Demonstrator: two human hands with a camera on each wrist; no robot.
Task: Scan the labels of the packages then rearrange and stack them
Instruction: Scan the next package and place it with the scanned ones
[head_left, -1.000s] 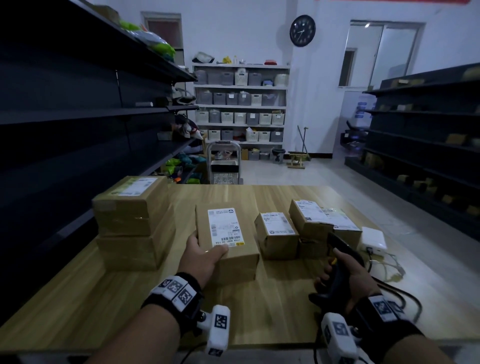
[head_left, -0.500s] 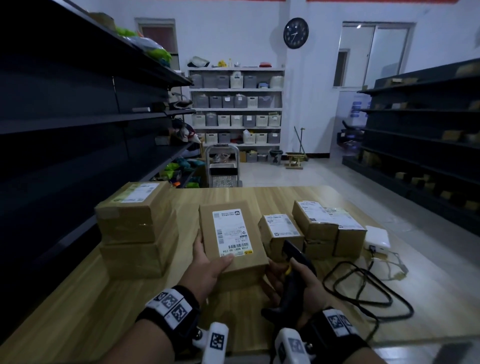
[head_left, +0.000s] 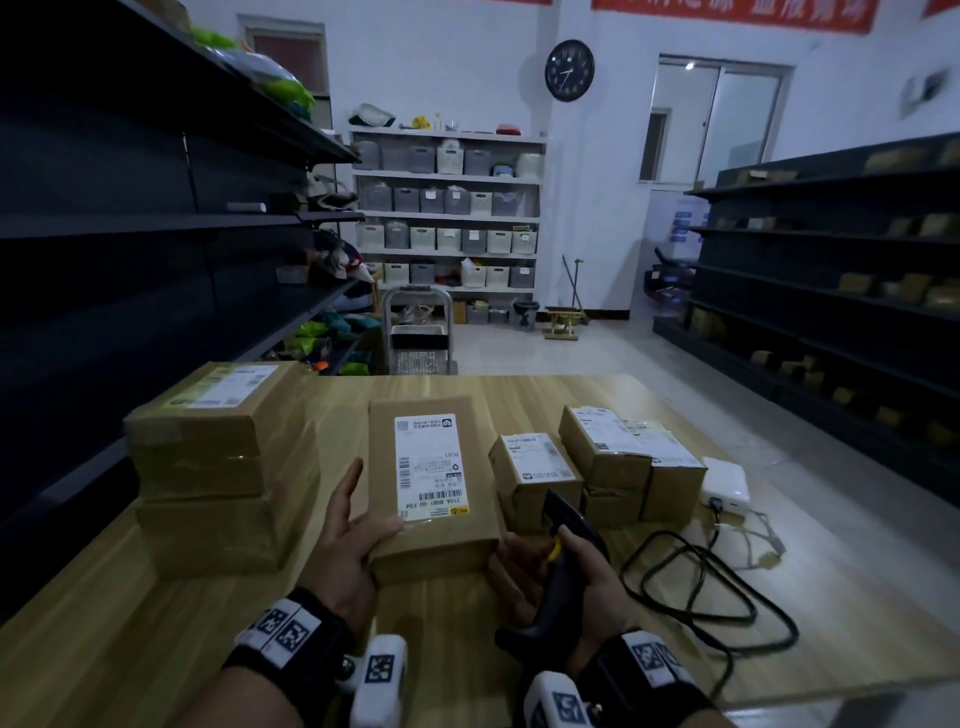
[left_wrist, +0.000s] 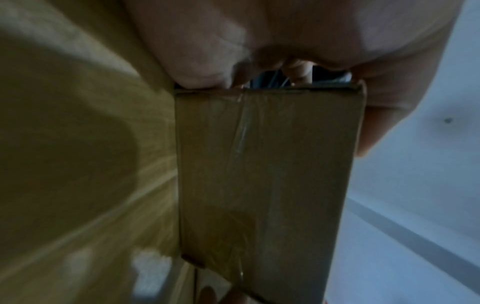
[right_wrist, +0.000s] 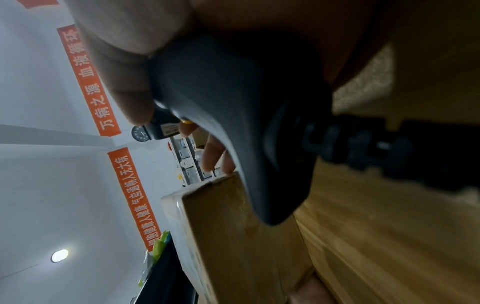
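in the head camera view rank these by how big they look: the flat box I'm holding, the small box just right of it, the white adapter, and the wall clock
1. Flat brown cardboard box with the long white label, held by the left hand; nearest the camera.
2. Small brown cardboard box.
3 and 4. White square adapter and round black wall clock look alike; unranked.

A round black wall clock (head_left: 569, 70) hangs on the white back wall, with red banners (head_left: 735, 13) along the top. Below it, white shelving (head_left: 449, 218) holds rows of grey and white storage bins. Dark shelf units (head_left: 156, 223) line both sides of the aisle. A metal hand cart (head_left: 420, 332) stands behind the wooden bench (head_left: 130, 649). On the bench, a white adapter box (head_left: 724, 480) lies at the right with black cable (head_left: 727, 603) looped near it.
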